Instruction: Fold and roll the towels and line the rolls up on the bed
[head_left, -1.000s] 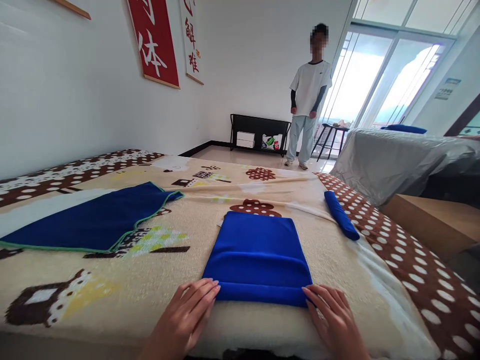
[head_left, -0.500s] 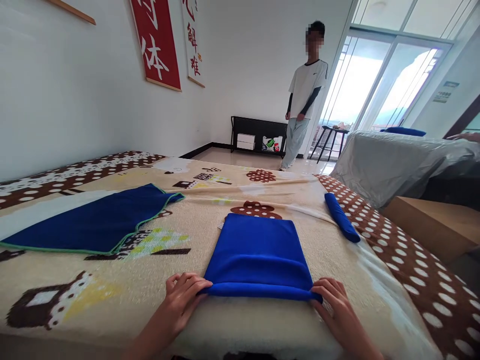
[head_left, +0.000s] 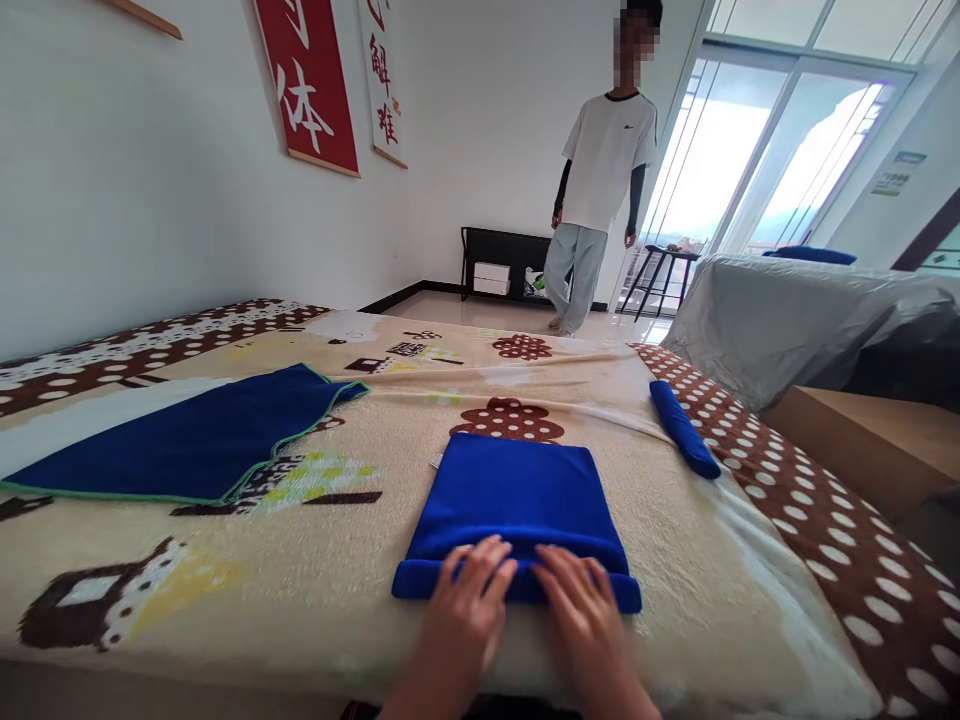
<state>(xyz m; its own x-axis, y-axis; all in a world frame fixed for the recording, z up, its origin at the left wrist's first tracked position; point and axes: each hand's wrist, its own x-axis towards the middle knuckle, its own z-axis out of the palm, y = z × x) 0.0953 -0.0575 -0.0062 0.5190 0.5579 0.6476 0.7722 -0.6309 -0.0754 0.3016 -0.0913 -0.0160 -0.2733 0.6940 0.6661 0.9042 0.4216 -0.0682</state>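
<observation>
We rest our left hand and right hand, unclenched, on the part-rolled blue cloth; its flat portion lies at 12 o'clock.

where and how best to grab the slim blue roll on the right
Probably around the middle of the slim blue roll, coming from above and closing across its length: it lies on its side, long and narrow, with both long sides free.

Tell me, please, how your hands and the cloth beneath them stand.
Left hand, right hand: both on rolled near edge of bright blue cloth. Far part unrolled. Blue roll to the right, probably not in the way.
</observation>
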